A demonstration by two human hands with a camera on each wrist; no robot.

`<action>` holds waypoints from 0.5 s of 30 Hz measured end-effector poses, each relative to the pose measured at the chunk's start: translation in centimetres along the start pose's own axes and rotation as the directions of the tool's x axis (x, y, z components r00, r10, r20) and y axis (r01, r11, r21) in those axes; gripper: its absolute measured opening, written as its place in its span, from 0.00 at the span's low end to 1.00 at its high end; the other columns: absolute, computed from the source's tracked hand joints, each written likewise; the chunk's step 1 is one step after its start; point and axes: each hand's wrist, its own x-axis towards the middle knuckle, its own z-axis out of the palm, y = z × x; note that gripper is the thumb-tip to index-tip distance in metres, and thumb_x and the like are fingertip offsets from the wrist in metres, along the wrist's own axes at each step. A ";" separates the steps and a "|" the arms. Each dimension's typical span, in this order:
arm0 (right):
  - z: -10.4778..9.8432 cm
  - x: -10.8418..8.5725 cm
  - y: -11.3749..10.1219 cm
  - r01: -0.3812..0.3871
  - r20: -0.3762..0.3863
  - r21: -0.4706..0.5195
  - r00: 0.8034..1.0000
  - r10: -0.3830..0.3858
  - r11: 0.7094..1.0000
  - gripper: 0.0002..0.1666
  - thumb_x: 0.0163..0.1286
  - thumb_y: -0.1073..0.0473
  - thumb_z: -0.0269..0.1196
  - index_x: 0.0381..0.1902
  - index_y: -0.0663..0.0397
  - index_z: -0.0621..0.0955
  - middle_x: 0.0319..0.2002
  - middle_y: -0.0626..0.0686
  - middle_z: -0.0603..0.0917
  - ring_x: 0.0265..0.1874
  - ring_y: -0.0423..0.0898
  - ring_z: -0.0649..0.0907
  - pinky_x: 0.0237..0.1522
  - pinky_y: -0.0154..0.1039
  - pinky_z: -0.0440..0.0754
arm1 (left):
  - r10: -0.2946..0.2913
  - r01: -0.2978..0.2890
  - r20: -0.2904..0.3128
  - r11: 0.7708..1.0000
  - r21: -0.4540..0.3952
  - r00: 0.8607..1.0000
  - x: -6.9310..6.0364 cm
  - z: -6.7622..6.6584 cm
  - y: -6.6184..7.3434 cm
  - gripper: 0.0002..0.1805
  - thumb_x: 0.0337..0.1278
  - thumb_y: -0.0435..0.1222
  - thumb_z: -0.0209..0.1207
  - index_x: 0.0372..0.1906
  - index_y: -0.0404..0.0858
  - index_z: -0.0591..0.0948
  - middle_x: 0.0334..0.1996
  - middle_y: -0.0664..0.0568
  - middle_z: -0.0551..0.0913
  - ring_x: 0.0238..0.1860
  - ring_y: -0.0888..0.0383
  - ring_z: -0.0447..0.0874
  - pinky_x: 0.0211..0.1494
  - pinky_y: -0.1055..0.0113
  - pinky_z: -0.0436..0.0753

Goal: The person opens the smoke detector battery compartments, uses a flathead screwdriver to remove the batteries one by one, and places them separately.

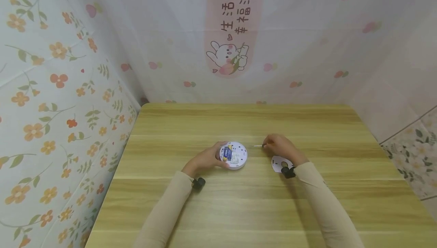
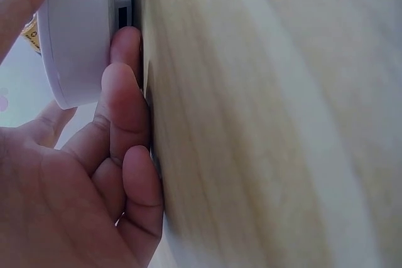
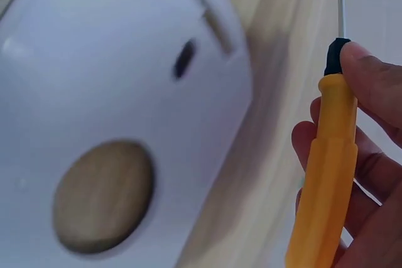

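A round white device, much like a smoke detector, has its labelled side facing up. My left hand grips its left side, and the left wrist view shows fingertips curled under the device near the tabletop. To the right, my right hand holds a screwdriver with an orange handle and black collar, its thumb against the collar. The thin metal shaft points left at the device, with a gap between them. Below the right hand lies a flat white plate with a round hole, partly hidden by the wrist.
Everything lies on a wood-grain table. A printed curtain hangs behind the far edge, and a floral cloth hangs along the left. Black wrist cameras sit on both wrists, the right one close above the plate.
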 end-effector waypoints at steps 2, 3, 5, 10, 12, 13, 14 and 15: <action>0.0 -0.2 0.4 0.001 0.006 -0.003 1.000 -0.001 1.000 0.06 0.66 0.61 0.62 0.37 0.58 0.84 0.38 0.57 0.86 0.42 0.56 0.84 0.47 0.55 0.80 | 0.006 -0.006 0.001 1.000 0.014 1.000 0.0 0.0 0.0 0.54 0.41 0.50 0.73 0.75 0.53 0.56 0.61 0.47 0.74 0.55 0.55 0.72 0.64 0.53 0.68; 0.1 -0.2 0.7 0.001 0.007 -0.006 1.000 -0.001 1.000 0.06 0.66 0.61 0.62 0.37 0.57 0.83 0.38 0.57 0.86 0.42 0.56 0.84 0.48 0.55 0.80 | 0.007 -0.007 0.003 1.000 0.014 1.000 0.1 0.0 -0.1 0.54 0.42 0.50 0.73 0.75 0.53 0.56 0.60 0.48 0.75 0.54 0.55 0.72 0.63 0.54 0.69; 0.1 -0.4 1.1 -0.002 0.004 -0.016 1.000 0.002 1.000 0.05 0.65 0.61 0.63 0.37 0.56 0.83 0.37 0.56 0.86 0.42 0.56 0.84 0.48 0.55 0.79 | 0.011 -0.011 0.004 1.000 0.026 1.000 0.1 0.0 -0.1 0.54 0.42 0.50 0.73 0.75 0.53 0.56 0.58 0.49 0.75 0.52 0.55 0.72 0.62 0.56 0.69; 0.2 -0.8 1.6 -0.032 0.013 -0.009 0.999 0.032 0.999 0.04 0.65 0.60 0.63 0.37 0.53 0.83 0.37 0.55 0.86 0.41 0.55 0.84 0.47 0.54 0.79 | 0.014 -0.014 0.008 1.000 0.017 1.000 0.1 0.0 -0.1 0.54 0.41 0.48 0.74 0.75 0.54 0.56 0.59 0.48 0.75 0.55 0.54 0.73 0.63 0.55 0.69; 0.1 -1.0 1.6 -0.050 0.027 0.004 0.998 0.050 0.999 0.05 0.65 0.60 0.63 0.37 0.53 0.83 0.38 0.56 0.86 0.42 0.55 0.84 0.47 0.54 0.79 | 0.013 -0.013 0.009 1.000 -0.005 1.000 0.1 0.0 0.0 0.54 0.42 0.47 0.74 0.75 0.54 0.56 0.63 0.47 0.73 0.60 0.52 0.72 0.67 0.51 0.66; 0.1 -1.1 1.6 -0.059 0.032 0.010 0.998 0.058 0.998 0.05 0.66 0.59 0.63 0.38 0.53 0.83 0.39 0.56 0.86 0.43 0.55 0.83 0.47 0.54 0.79 | 0.010 -0.010 0.008 1.000 -0.015 1.000 0.0 0.0 0.0 0.54 0.42 0.47 0.74 0.75 0.53 0.56 0.63 0.47 0.73 0.60 0.52 0.71 0.67 0.51 0.66; 0.0 -1.1 1.7 -0.064 0.039 0.016 0.997 0.063 0.998 0.05 0.66 0.59 0.63 0.38 0.53 0.83 0.40 0.56 0.86 0.43 0.55 0.83 0.47 0.54 0.79 | 0.010 -0.009 0.009 1.000 -0.021 1.000 0.0 0.0 0.1 0.54 0.42 0.47 0.74 0.75 0.53 0.56 0.62 0.47 0.73 0.59 0.52 0.72 0.66 0.51 0.67; 0.0 -1.1 1.7 -0.069 0.044 0.022 0.997 0.068 0.997 0.05 0.66 0.59 0.63 0.38 0.53 0.83 0.40 0.56 0.86 0.44 0.55 0.83 0.48 0.54 0.79 | 0.008 -0.007 0.006 1.000 -0.024 1.000 0.0 0.0 0.1 0.54 0.41 0.47 0.74 0.75 0.54 0.56 0.62 0.47 0.73 0.59 0.52 0.72 0.67 0.52 0.66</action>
